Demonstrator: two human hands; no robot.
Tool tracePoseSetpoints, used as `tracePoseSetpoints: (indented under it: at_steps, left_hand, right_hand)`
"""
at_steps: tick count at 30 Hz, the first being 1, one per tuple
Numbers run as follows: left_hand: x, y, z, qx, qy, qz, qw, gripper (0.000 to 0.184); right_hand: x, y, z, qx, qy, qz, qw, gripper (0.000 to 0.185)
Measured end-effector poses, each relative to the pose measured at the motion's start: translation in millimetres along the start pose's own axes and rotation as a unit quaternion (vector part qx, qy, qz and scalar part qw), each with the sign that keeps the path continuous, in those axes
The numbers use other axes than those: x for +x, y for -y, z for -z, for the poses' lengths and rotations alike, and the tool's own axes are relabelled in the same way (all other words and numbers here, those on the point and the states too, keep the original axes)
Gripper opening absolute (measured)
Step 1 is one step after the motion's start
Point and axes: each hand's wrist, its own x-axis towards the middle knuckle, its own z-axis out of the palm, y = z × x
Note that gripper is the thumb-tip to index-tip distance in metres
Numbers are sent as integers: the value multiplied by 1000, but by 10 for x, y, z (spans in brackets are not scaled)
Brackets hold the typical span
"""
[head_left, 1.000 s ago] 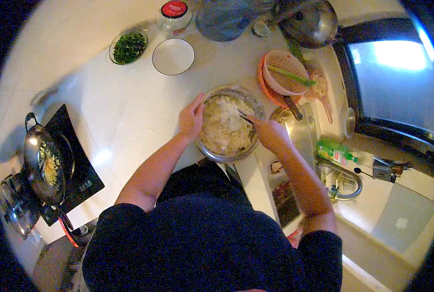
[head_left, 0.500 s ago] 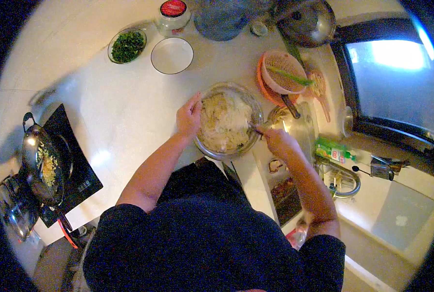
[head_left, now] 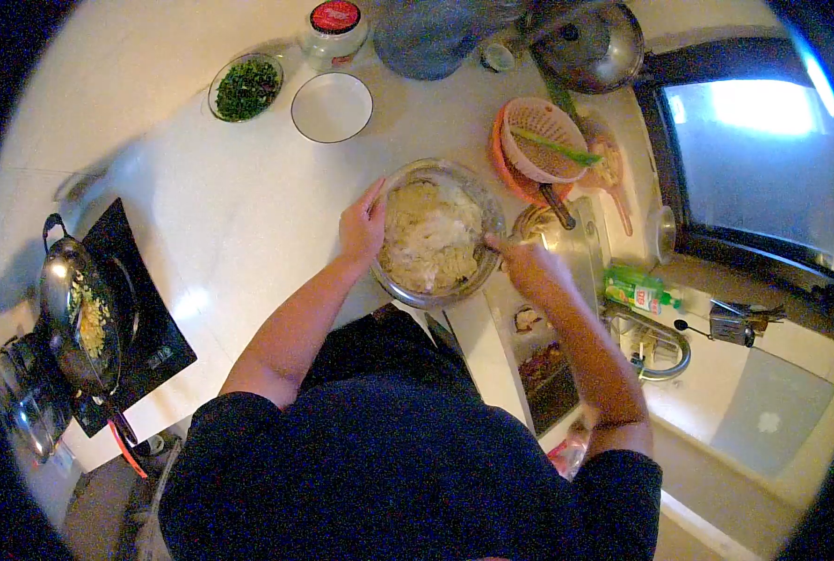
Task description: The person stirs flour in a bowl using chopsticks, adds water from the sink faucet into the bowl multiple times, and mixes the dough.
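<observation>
A metal mixing bowl (head_left: 415, 296) stands at the counter's near edge, holding a pale, lumpy, floury mixture (head_left: 433, 234). My left hand (head_left: 362, 226) grips the bowl's left rim, thumb side up along it. At the opposite rim, my right hand (head_left: 532, 266) is closed round the handle of a stirring utensil that reaches into the mixture. The utensil's far end is buried or blurred, so its exact kind does not show.
Beyond the bowl are a white bowl (head_left: 333, 107), a dish of chopped greens (head_left: 246, 87) and a red-lidded jar (head_left: 334, 17). A wok (head_left: 59, 327) with food sits on the cooktop (head_left: 159, 341) at left. Right: pink colander (head_left: 538, 140), sink faucet (head_left: 669, 365), green bottle (head_left: 637, 290).
My right hand has shifted slightly with the utensil at the bowl's right side, and the mixture's surface looks rearranged. My left hand stays on the rim.
</observation>
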Motion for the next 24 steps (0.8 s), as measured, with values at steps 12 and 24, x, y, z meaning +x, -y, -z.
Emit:
tracePoseSetpoints:
  at_steps: [12, 24]
  left_hand:
    - [56, 85, -80, -54, -21, -1, 998, 32]
    - [45, 92, -118, -52, -62, -73, 994, 32]
  right_hand:
    - [648, -63, -284, -130, -5, 40, 991, 34]
    - [863, -264, -994, 413, 121, 46, 902, 29]
